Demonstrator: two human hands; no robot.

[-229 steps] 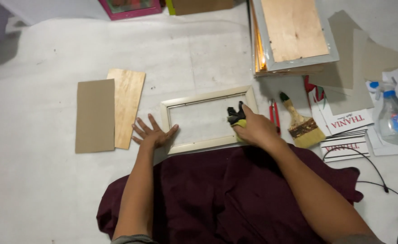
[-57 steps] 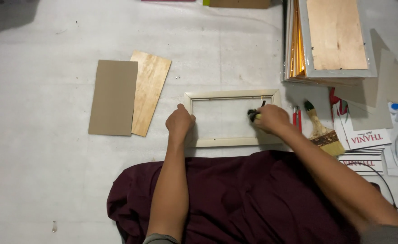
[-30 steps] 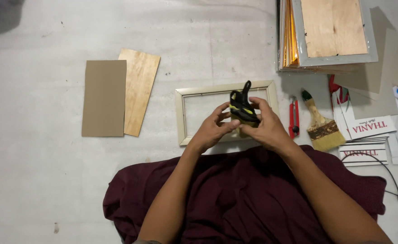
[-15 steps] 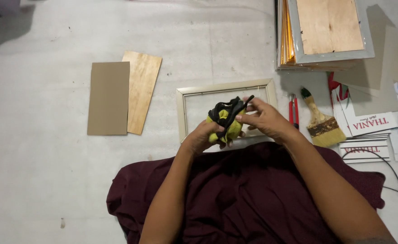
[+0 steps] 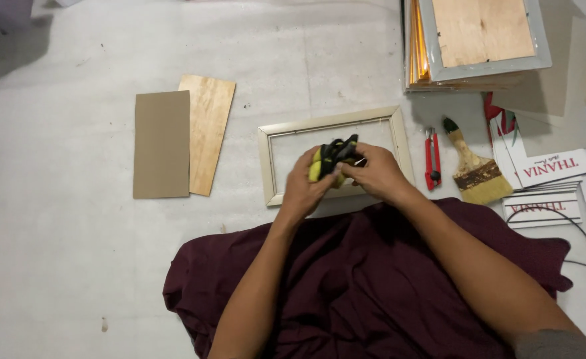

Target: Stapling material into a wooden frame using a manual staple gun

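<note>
A black and yellow hand tool, like a staple gun, is held between both hands above a pale wooden picture frame that lies flat on the floor. My left hand grips the tool's yellow side from the left. My right hand holds it from the right, fingers on its black part. Both hands hover over the frame's near edge, and the lower right of the frame is hidden behind them.
A brown cardboard sheet and a plywood panel lie to the left. A red cutter and a paintbrush lie right of the frame. Stacked frames sit at top right; papers and a cable at right. Maroon cloth covers my lap.
My left hand has left the frame and joined my right on the tool. The tool was lifted off the frame's right side and turned between both hands over the frame's near edge.
</note>
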